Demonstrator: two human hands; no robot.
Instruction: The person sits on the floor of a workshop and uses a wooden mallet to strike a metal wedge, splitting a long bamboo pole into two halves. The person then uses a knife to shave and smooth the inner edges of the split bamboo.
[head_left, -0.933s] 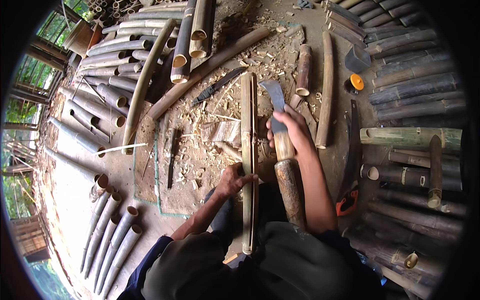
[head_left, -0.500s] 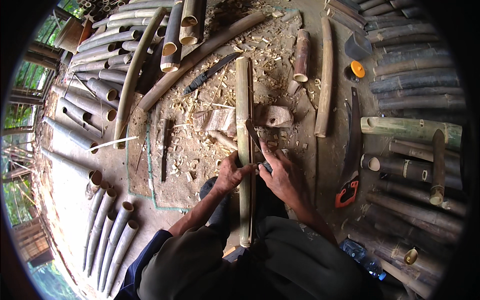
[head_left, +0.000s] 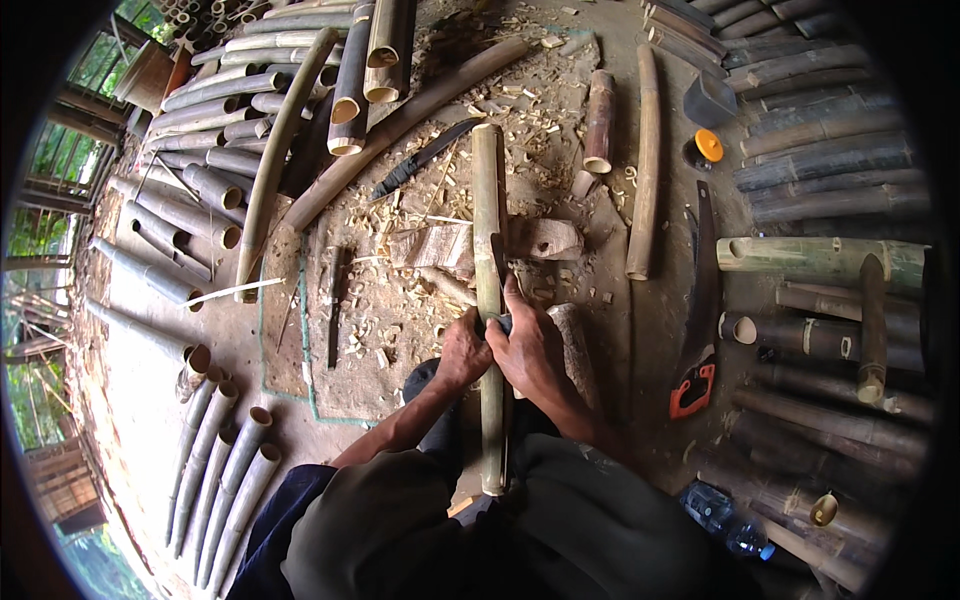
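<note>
A length of bamboo (head_left: 488,190) stands lengthwise before me, its lower end between my legs and its far part beside a notched wooden block (head_left: 433,247). My left hand (head_left: 464,352) is closed round the bamboo's left side at about mid-length. My right hand (head_left: 530,352) grips a knife, its handle mostly hidden in the fist. The index finger stretches along the dark blade (head_left: 498,256), which lies against the right side of the bamboo. Both hands are close together, the right thumb near the left fingers.
Wood chips litter the sacking mat (head_left: 400,310). A dark-handled machete (head_left: 425,160) lies beyond the block. At right are a handsaw (head_left: 705,290) with an orange handle, a jar with a yellow lid (head_left: 708,146) and stacked bamboo (head_left: 830,175). More bamboo tubes (head_left: 240,470) lie at left.
My right hand has moved left with the knife, bringing the blade from beside the bamboo's right edge onto it. My left hand still grips the bamboo. The whole view has shifted slightly.
</note>
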